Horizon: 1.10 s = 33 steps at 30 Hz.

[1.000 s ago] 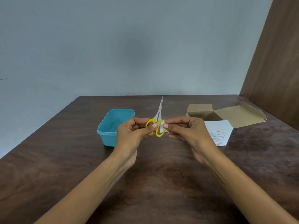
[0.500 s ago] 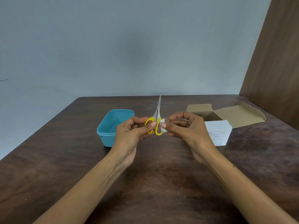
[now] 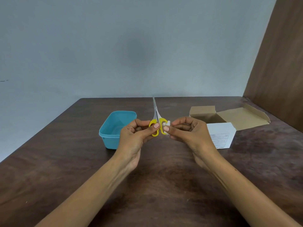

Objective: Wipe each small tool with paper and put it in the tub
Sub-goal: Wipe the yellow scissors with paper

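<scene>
Small scissors [image 3: 156,114] with yellow handles and thin steel blades point up and away from me above the table. My left hand [image 3: 136,134] pinches the left yellow loop between thumb and fingers. My right hand [image 3: 188,131] presses a small wad of white paper [image 3: 167,124] against the right yellow loop. A blue plastic tub [image 3: 114,128] stands open on the table just left of my left hand; its inside looks bare where I can see it.
An open white cardboard box [image 3: 221,133] with brown flaps [image 3: 241,117] lies to the right of my right hand. A brown wooden panel [image 3: 278,63] rises at the far right. The dark wooden table [image 3: 155,177] stretches toward me under both forearms.
The scissors' tips have swung from leaning right to leaning slightly left. My right hand's paper has shifted outward along the right handle loop. Both hands stay at the same spot.
</scene>
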Motion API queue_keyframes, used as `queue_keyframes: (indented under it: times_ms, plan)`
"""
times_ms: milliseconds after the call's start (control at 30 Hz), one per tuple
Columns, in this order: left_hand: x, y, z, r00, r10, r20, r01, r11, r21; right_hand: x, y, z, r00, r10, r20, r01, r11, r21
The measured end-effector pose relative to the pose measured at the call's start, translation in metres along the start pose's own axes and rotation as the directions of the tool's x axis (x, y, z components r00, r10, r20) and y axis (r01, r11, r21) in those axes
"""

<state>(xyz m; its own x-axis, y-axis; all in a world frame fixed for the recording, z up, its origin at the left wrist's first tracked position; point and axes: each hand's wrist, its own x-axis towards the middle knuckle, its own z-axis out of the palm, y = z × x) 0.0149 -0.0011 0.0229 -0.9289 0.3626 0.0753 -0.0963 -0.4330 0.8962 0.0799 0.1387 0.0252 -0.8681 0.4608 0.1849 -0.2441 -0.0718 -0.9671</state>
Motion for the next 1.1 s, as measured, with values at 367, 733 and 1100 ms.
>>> queue_keyframes:
  times_ms: [367, 733, 1100]
  plan:
    - [-0.001, -0.002, 0.000, 0.998, 0.032, -0.047, -0.028, 0.996, 0.088, -0.001, 0.003, -0.002, 0.991, 0.109, 0.078, -0.104, 0.993, -0.063]
    - [0.001, 0.016, 0.000, 0.996, 0.082, -0.041, -0.074, 0.983, 0.166, 0.006, -0.003, -0.010, 0.999, -0.042, 0.007, 0.042, 0.993, -0.109]
    - [0.002, 0.012, -0.002, 0.998, -0.070, -0.005, 0.069, 0.973, 0.220, 0.009, -0.003, -0.008, 0.962, -0.148, 0.229, 0.239, 0.862, -0.448]
